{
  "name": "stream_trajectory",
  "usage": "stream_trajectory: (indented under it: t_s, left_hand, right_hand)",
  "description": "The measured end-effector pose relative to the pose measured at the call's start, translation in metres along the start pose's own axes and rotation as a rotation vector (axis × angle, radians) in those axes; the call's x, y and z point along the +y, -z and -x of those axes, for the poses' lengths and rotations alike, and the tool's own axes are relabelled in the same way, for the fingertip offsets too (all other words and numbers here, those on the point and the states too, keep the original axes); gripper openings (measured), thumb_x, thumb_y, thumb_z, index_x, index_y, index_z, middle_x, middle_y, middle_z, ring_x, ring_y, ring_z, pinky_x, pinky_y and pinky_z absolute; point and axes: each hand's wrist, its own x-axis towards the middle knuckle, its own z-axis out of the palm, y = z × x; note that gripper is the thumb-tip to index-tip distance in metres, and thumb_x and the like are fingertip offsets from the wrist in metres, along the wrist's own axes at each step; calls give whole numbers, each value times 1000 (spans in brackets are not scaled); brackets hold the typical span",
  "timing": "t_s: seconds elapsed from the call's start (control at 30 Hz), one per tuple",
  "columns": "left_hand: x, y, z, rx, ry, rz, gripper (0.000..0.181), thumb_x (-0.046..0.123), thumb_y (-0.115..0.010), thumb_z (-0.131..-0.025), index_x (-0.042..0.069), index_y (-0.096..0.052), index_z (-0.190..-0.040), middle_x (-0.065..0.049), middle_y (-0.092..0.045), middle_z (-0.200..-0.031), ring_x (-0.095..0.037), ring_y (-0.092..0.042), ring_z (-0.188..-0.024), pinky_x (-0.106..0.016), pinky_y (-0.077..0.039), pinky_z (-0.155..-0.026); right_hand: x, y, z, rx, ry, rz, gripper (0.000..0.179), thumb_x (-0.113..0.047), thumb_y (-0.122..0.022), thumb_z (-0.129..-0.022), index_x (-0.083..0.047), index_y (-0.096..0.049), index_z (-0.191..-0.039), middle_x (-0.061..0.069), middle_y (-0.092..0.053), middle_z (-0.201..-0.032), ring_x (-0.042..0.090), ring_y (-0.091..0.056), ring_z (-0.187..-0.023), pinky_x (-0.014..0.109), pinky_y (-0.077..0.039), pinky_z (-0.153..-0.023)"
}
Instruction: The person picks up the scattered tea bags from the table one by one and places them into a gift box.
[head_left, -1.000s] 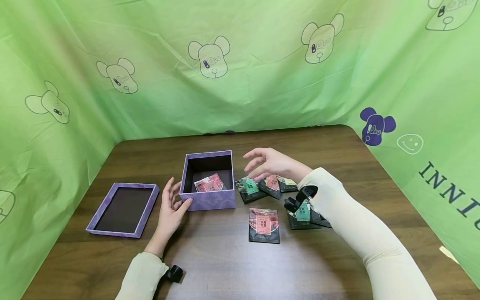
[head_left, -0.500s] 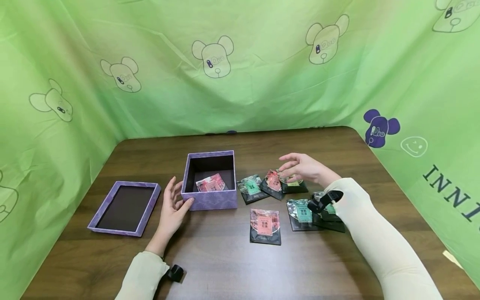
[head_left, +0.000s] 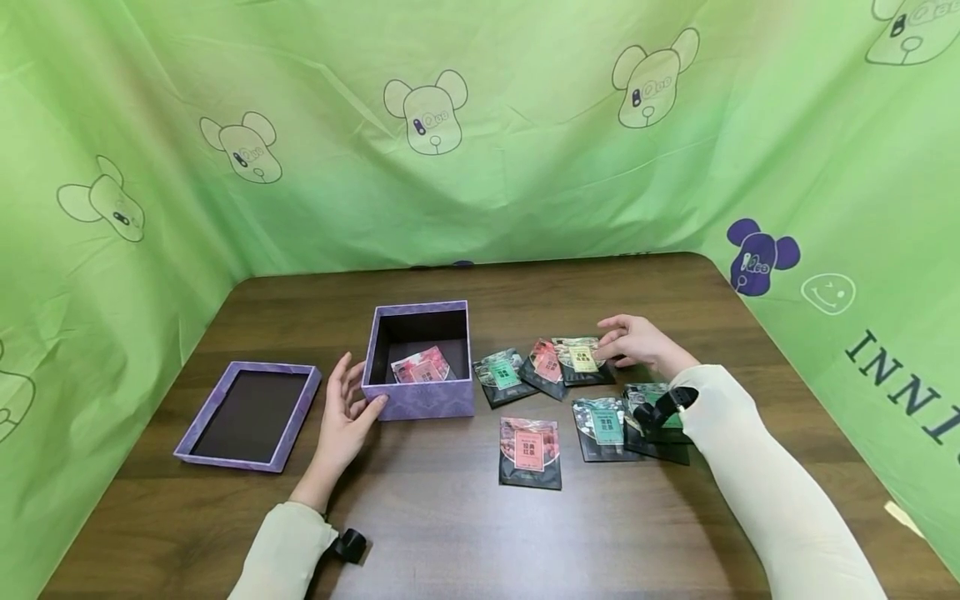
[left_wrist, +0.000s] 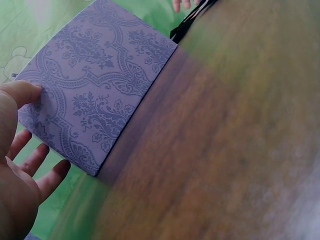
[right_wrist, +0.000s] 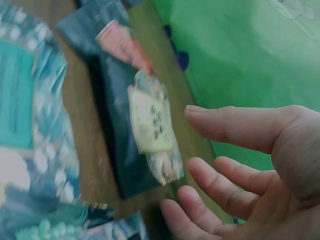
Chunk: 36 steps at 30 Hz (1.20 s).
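Observation:
An open purple patterned box [head_left: 420, 402] stands left of centre, a pink-labelled tea sachet [head_left: 422, 367] lying inside. My left hand [head_left: 347, 417] rests at its front left corner, thumb against the front wall [left_wrist: 90, 90] and relaxed fingers along the left side. At the back of the table, my right hand [head_left: 637, 343] reaches to the right edge of a dark sachet with a yellow label [head_left: 581, 360]. In the right wrist view, thumb and fingers stand apart beside that yellow-labelled sachet [right_wrist: 152, 122], with nothing between them.
Left of the box lies its purple lid [head_left: 247, 417], inside up. More sachets lie about: a green-labelled one [head_left: 502, 373], a pink one [head_left: 547, 364], a single pink one [head_left: 529, 452] in front, and teal and green ones [head_left: 604, 427] under the right forearm. A green curtain [head_left: 480, 208] surrounds the table.
My right hand has moved right, away from beside the box and across the back sachets to the yellow-labelled one. The left hand stays at the box.

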Motion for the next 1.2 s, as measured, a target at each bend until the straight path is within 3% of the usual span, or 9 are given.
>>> stream_trajectory:
  t_s: [0.17,0.3,0.4,0.5,0.63,0.8,0.93,1.07,1.2]
  left_hand:
    - [0,0,0,2,-2,2,78,-18,-61,-87,-5,-19,-152,-34,-40,-143,-18,-46,-124,-19,-45,-88]
    - [0,0,1,2,-3,-5,78,-17,-61,-88,-5,-19,-152,-34,-40,-143,-11,-46,-122,-19,-44,-88]
    - [0,0,1,1,-6,-8,77,-17,-61,-88,-6,-19,-151,-34,-41,-143,-12,-46,-122,-19,-44,-88]
    - [-1,1,0,-1,-9,-7,77,-17,-61,-87,-6,-19,-151,-34,-41,-143,-16,-46,-123,-19,-44,-89]
    - [0,1,0,-4,-13,-6,78,-17,-62,-87,-6,-19,-151,-34,-41,-143,-19,-46,-123,-19,-44,-88]
    - [-1,1,0,-1,-16,-3,77,-18,-61,-87,-8,-18,-151,-35,-40,-142,-13,-46,-122,-19,-44,-88]
    - [-1,1,0,-1,-14,-7,78,-17,-61,-88,-6,-19,-151,-35,-40,-142,-8,-46,-121,-19,-44,-88]
    - [-1,1,0,-3,-14,-10,78,-17,-61,-88,-6,-19,-151,-35,-40,-143,-19,-47,-123,-18,-44,-88]
    - [-1,1,0,-4,-13,-13,78,-17,-62,-87,-5,-19,-152,-34,-40,-143,-27,-46,-125,-18,-44,-88]
  right_hand:
    - [4,-1,-1,46,-9,167,78,-11,-77,-83,17,-34,-142,5,-53,-90,12,-53,-76,35,-52,-71]
    - [7,-5,-5,51,-11,253,83,-16,-81,-81,17,-35,-142,10,-50,-87,15,-45,-68,30,-44,-60]
    - [7,-9,-5,46,-4,330,89,-23,-83,-80,16,-34,-144,28,-55,-107,30,-54,-83,39,-48,-71]
    - [6,-12,-3,39,7,416,95,-28,-84,-78,16,-33,-144,40,-38,-137,45,-45,-115,54,-44,-93]
    - [7,-16,-2,56,-3,464,96,-27,-86,-74,14,-35,-144,43,-30,-136,51,-36,-118,64,-36,-97]
    - [9,-18,-5,111,18,447,91,-22,-88,-70,11,-39,-139,39,-33,-129,51,-34,-114,64,-34,-94]
    - [12,-16,-6,144,82,363,85,-12,-89,-69,12,-38,-133,37,-41,-124,49,-41,-112,58,-39,-91]
    - [15,-12,-5,150,125,252,80,-3,-87,-68,12,-36,-128,30,-52,-111,36,-54,-94,42,-47,-78]
    - [15,-6,-2,146,129,144,74,7,-81,-71,12,-34,-129,20,-57,-95,20,-55,-77,30,-48,-65]
